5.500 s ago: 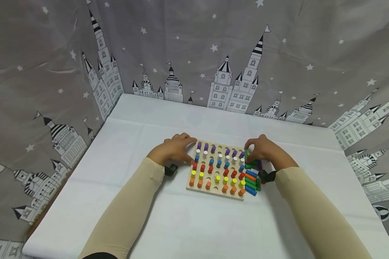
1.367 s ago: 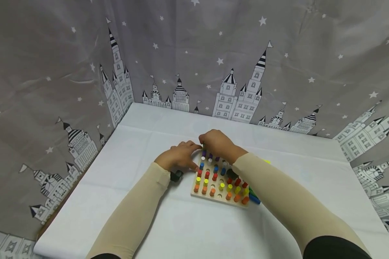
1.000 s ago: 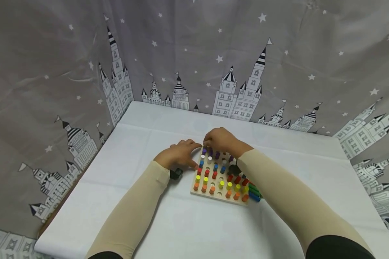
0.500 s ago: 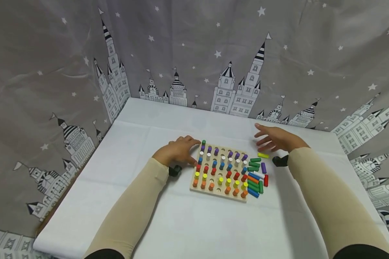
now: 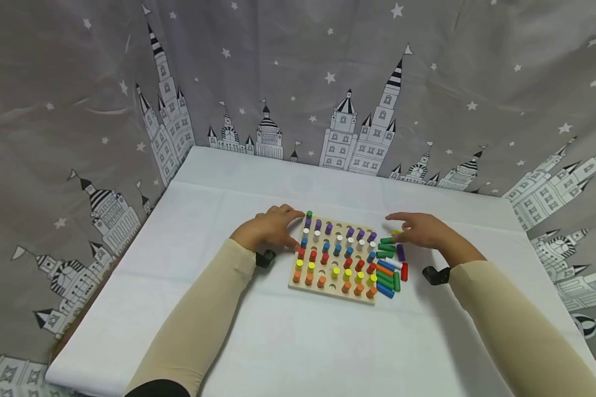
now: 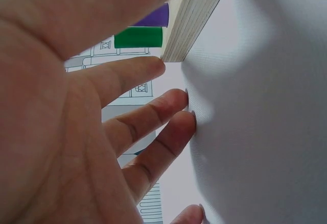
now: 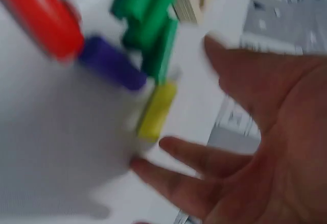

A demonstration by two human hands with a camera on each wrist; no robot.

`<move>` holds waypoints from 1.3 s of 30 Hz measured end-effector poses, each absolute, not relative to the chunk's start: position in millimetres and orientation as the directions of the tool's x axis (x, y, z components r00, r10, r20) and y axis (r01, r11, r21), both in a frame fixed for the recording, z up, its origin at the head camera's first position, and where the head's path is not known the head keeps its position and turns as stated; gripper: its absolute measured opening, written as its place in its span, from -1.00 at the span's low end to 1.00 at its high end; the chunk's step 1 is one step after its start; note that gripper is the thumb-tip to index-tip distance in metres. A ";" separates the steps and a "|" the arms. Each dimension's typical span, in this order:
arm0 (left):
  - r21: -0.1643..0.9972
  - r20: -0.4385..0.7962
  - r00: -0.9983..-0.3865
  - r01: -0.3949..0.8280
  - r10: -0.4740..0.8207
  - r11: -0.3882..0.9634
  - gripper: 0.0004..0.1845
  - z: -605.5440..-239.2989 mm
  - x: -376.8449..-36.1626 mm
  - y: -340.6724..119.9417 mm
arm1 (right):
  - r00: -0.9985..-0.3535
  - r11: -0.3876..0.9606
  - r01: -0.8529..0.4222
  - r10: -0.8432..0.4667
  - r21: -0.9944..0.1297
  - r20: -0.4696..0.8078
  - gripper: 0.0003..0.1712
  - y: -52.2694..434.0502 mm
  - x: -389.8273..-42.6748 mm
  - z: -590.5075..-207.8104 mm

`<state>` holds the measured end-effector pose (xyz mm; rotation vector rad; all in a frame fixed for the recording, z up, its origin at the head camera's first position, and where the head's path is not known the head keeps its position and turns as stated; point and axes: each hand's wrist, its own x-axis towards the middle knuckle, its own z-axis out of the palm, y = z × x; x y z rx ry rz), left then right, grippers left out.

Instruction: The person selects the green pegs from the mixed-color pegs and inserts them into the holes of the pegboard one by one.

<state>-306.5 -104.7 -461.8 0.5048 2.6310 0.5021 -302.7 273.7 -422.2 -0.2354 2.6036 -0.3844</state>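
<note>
Presently the left hand [image 5: 268,229] rests flat against the peg board's [image 5: 328,292] far-left corner, fingers straight. The right hand [image 5: 424,231], fingers spread, hovers over loose pegs [image 5: 389,273] right of the board, nearest the yellow peg [image 7: 156,110]. Advisable: pinch one peg squarely, keeping the board braced.

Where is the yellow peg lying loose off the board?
In the right wrist view the yellow peg lies flat on the white cloth, beside the green pegs and just under the open right hand.

Yellow peg [image 7: 157,109] lying flat beside green pegs [image 7: 149,29].
</note>
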 end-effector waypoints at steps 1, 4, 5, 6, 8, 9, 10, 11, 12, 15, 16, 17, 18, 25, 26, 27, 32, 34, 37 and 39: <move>0.416 -0.326 -0.848 0.268 0.418 0.869 -0.01 -461.7 -306.6 -105.0 | -0.868 0.954 -0.102 -0.223 -0.280 -0.444 -0.29 268.3 -302.5 -424.4; 0.415 -0.325 -0.846 0.274 0.422 0.868 -0.01 -461.1 -306.5 -105.6 | -0.885 0.978 -0.094 -0.168 -0.186 -0.434 -0.38 255.8 -302.9 -432.2; 0.414 -0.324 -0.846 0.276 0.424 0.867 -0.01 -461.2 -306.6 -105.6 | -0.891 0.983 -0.085 -0.148 -0.164 -0.428 -0.42 252.6 -302.4 -434.2; 0.413 -0.321 -0.846 0.280 0.426 0.867 -0.01 -461.3 -306.6 -105.7 | -0.897 0.986 -0.070 -0.128 -0.150 -0.423 -0.45 249.6 -301.7 -435.6; 0.410 -0.317 -0.846 0.285 0.428 0.866 -0.01 -461.6 -306.9 -106.1 | -0.909 0.990 -0.051 -0.099 -0.130 -0.404 -0.49 245.2 -300.5 -438.1; 0.412 -0.317 -0.847 0.282 0.426 0.866 -0.01 -461.6 -307.0 -106.2 | -0.915 0.991 -0.042 -0.089 -0.125 -0.395 -0.50 243.3 -299.8 -439.1; 0.411 -0.315 -0.848 0.283 0.426 0.867 -0.01 -462.0 -307.3 -105.8 | -0.920 0.992 -0.041 -0.083 -0.117 -0.384 -0.51 242.0 -299.1 -440.1; 0.412 -0.314 -0.850 0.280 0.423 0.867 -0.01 -462.3 -307.5 -105.6 | -0.924 0.993 -0.044 -0.082 -0.109 -0.374 -0.52 240.8 -298.5 -440.7; 0.412 -0.313 -0.851 0.278 0.422 0.868 -0.02 -462.6 -307.7 -105.3 | -0.927 0.994 -0.052 -0.084 -0.096 -0.365 -0.53 239.6 -298.2 -441.3; 0.412 -0.310 -0.854 0.275 0.418 0.869 -0.02 -463.4 -308.4 -104.9 | -0.938 0.995 -0.085 -0.100 -0.058 -0.332 -0.57 236.0 -298.4 -444.2; 0.410 -0.309 -0.854 0.277 0.418 0.869 -0.02 -463.8 -308.7 -104.8 | -0.939 0.994 -0.100 -0.110 -0.048 -0.325 -0.59 234.6 -298.6 -444.8; 0.409 -0.308 -0.854 0.279 0.419 0.869 -0.02 -464.2 -309.0 -104.7 | -0.941 0.993 -0.115 -0.120 -0.036 -0.315 -0.61 233.2 -299.1 -446.0; 0.408 -0.308 -0.854 0.280 0.420 0.869 -0.02 -464.4 -309.2 -104.7 | -0.942 0.991 -0.132 -0.132 -0.022 -0.308 -0.63 231.5 -299.7 -446.8; 0.407 -0.324 -0.848 0.274 0.418 0.871 0.00 -464.6 -310.4 -105.0 | -0.941 0.973 -0.226 -0.204 0.052 -0.272 -0.71 223.1 -306.0 -451.2; 0.407 -0.325 -0.848 0.274 0.418 0.871 0.00 -464.5 -310.5 -105.0 | -0.941 0.972 -0.228 -0.206 0.052 -0.269 -0.71 222.6 -306.9 -451.4; 0.405 -0.325 -0.848 0.275 0.419 0.872 0.00 -464.8 -310.6 -105.0 | -0.942 0.973 -0.228 -0.207 0.049 -0.265 -0.71 222.1 -307.7 -451.4; 0.404 -0.323 -0.849 0.275 0.417 0.872 -0.01 -464.5 -310.5 -104.6 | -0.954 0.977 -0.215 -0.208 0.007 -0.216 -0.67 220.2 -310.9 -449.4; 0.404 -0.323 -0.850 0.274 0.416 0.873 -0.01 -464.6 -310.5 -104.4 | -0.959 0.978 -0.208 -0.206 -0.008 -0.195 -0.65 219.0 -312.6 -448.0; 0.400 -0.323 -0.851 0.273 0.413 0.875 -0.01 -465.4 -310.8 -104.3 | -0.962 0.982 -0.183 -0.188 -0.044 -0.197 -0.62 216.7 -315.5 -444.9; 0.396 -0.324 -0.852 0.273 0.412 0.877 -0.01 -466.2 -311.2 -104.0 | -0.960 0.985 -0.152 -0.167 -0.085 -0.224 -0.62 215.1 -317.4 -442.7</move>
